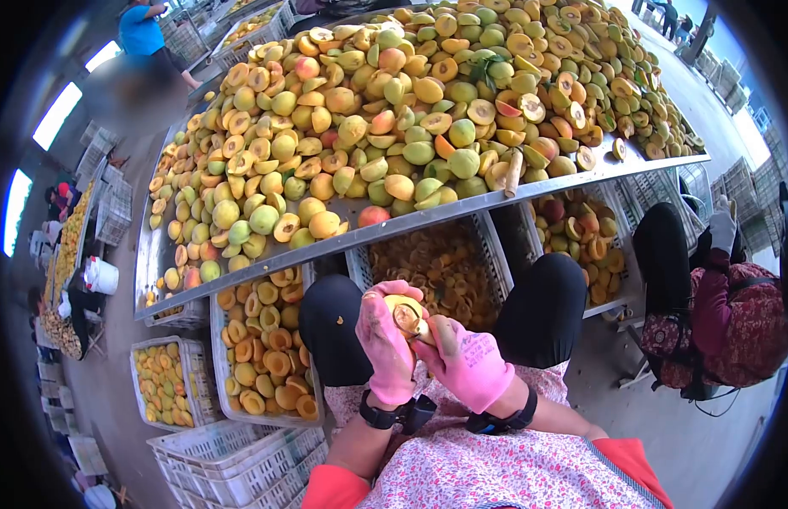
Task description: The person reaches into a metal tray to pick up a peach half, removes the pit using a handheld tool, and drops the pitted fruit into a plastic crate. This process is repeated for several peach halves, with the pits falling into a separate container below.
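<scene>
Both my hands wear pink gloves and meet above my lap, in front of the table edge. My left hand [387, 343] is closed around a halved yellow fruit [406, 316], its cut side and brown centre facing up. Close against it, my right hand [472, 360] is closed on a small tool, whose metal end touches the middle of the fruit half; most of its handle is hidden in the glove. Beyond the hands, a metal table [343, 239] bears a large heap of whole and halved fruits [352, 127].
Crates of fruit halves [271, 348] and of pits and scraps [441, 263] stand under the table edge. Stacked white crates [241, 467] are at the lower left. A co-worker in maroon [737, 322] sits at the right. A wooden-handled tool [514, 172] lies on the table edge.
</scene>
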The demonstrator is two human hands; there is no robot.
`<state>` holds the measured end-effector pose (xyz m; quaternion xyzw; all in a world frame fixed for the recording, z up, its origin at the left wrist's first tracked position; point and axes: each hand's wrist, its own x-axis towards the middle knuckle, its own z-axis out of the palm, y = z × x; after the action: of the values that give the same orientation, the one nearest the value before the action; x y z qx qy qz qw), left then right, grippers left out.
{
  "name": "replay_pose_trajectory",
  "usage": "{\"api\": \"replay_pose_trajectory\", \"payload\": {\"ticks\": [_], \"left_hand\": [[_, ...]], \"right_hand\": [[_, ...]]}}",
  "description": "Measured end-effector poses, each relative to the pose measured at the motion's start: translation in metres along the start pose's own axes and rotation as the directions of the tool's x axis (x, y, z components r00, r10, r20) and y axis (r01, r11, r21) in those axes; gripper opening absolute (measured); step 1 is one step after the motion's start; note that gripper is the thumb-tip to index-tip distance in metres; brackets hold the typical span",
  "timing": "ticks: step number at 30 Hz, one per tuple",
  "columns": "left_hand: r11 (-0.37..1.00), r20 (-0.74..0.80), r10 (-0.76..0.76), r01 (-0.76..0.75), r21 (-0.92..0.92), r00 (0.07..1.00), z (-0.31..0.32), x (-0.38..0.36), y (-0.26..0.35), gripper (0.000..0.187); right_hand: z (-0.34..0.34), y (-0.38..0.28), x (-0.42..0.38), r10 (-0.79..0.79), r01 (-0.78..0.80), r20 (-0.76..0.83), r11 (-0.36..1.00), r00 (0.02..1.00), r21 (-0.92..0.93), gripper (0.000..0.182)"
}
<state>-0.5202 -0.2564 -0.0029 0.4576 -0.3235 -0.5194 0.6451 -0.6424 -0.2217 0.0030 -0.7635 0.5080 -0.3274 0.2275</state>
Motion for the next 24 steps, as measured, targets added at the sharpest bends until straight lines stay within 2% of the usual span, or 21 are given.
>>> {"api": "replay_pose_trajectory", "payload": {"ticks": [2,6,8,12,18,21,23,24], "left_hand": [[0.998,0.006,0.047,-0.048,0.040,0.999,-0.001,0.000,-0.002,0.064],[0.994,0.018,0.051,-0.053,0.096,0.999,-0.002,0.001,-0.002,0.065],[0.994,0.008,0.045,-0.045,0.104,0.999,-0.003,-0.001,-0.004,0.066],[0.988,0.014,0.039,-0.041,0.148,0.999,-0.007,-0.001,-0.010,0.067],[0.974,0.020,0.055,-0.058,0.219,0.998,-0.009,-0.002,-0.015,0.068],[0.985,0.026,0.002,-0.006,0.170,1.000,-0.007,0.000,-0.012,0.069],[0.998,0.006,-0.069,0.069,-0.001,0.998,0.000,0.003,-0.008,0.070],[0.998,0.008,-0.063,0.063,0.002,0.998,0.002,0.002,-0.008,0.070]], "right_hand": [[0.002,0.002,0.000,0.042,-0.036,0.085,0.997,0.995,-0.065,0.033],[0.007,0.006,-0.003,-0.007,0.007,0.012,1.000,1.000,-0.001,0.034],[0.005,0.006,-0.004,0.049,-0.058,0.114,0.996,0.992,0.072,0.034],[0.004,0.008,-0.006,0.033,-0.040,0.105,0.997,0.994,0.071,0.034],[0.006,0.015,-0.010,0.059,-0.076,0.192,0.994,0.980,0.084,0.034],[0.011,0.013,-0.009,0.077,-0.098,0.178,0.989,0.981,0.115,0.034],[0.017,0.012,-0.008,0.082,-0.087,0.042,0.988,0.996,0.125,0.033],[0.018,0.012,-0.009,0.078,-0.083,0.037,0.988,0.996,0.127,0.033]]}}
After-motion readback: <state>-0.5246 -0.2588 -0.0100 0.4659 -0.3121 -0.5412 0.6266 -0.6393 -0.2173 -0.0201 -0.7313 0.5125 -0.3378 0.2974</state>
